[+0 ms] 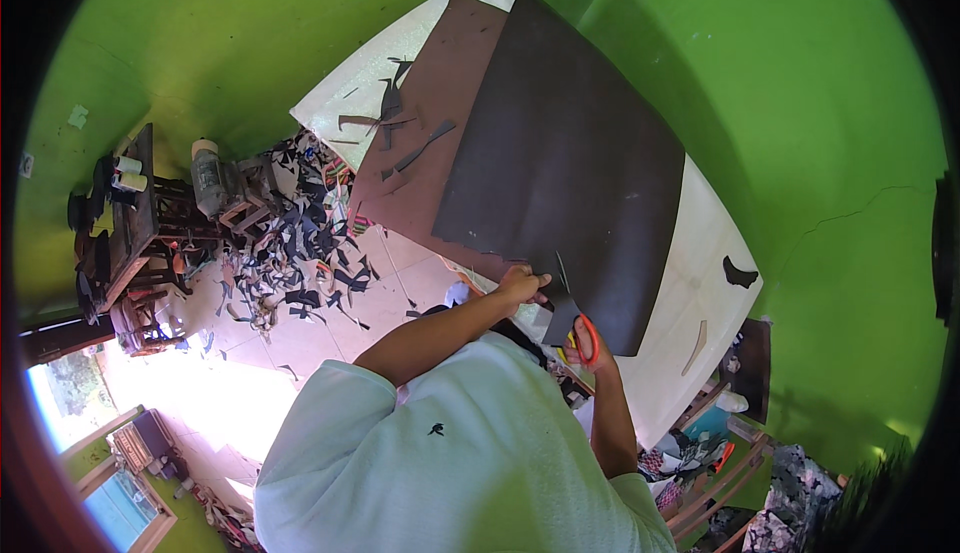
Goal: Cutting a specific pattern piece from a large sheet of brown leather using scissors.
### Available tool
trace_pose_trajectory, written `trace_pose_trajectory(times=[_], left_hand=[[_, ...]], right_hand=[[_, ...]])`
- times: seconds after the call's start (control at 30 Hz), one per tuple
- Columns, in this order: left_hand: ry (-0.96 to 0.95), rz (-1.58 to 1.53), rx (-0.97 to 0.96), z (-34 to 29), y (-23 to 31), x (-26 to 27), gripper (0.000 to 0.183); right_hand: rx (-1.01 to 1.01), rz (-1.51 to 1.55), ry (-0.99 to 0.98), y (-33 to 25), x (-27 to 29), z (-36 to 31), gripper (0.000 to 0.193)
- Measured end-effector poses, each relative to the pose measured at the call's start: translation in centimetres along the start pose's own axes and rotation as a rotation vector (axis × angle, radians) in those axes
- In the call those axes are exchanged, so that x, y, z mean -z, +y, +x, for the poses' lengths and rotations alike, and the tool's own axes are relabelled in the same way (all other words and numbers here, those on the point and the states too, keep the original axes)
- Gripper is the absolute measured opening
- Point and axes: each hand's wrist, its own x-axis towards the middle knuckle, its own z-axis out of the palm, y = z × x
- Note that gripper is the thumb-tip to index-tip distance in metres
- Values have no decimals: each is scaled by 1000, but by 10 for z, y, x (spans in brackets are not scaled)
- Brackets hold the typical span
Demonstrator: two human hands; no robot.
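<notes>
**Scissors [581, 316] aimed away over a dark sheet [570, 153]**

Their long axis runs from the right hand [602, 361] away from the body, leaning slightly left. Slim blades join orange-and-yellow handles, which that hand grips. Left of the blades, the left hand [518, 287] pinches the dark sheet's near edge. Smooth and blackish-brown, it overlaps a reddish-brown sheet [435, 93] on the white tabletop [712, 243].

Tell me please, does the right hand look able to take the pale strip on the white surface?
Probably not now: the right hand holds scissors, though nothing visible blocks the pale strip.
</notes>
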Motion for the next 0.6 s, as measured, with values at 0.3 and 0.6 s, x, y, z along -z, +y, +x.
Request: trace_pose_trajectory(times=[0.3,0.6], left_hand=[[6,84,-45,5,-7,0,27],[5,96,-108,-9,2,-4,28]], right_hand=[[76,-125,-146,-24,1,-11,56],[51,-36,-182,-39,2,-3,48]])
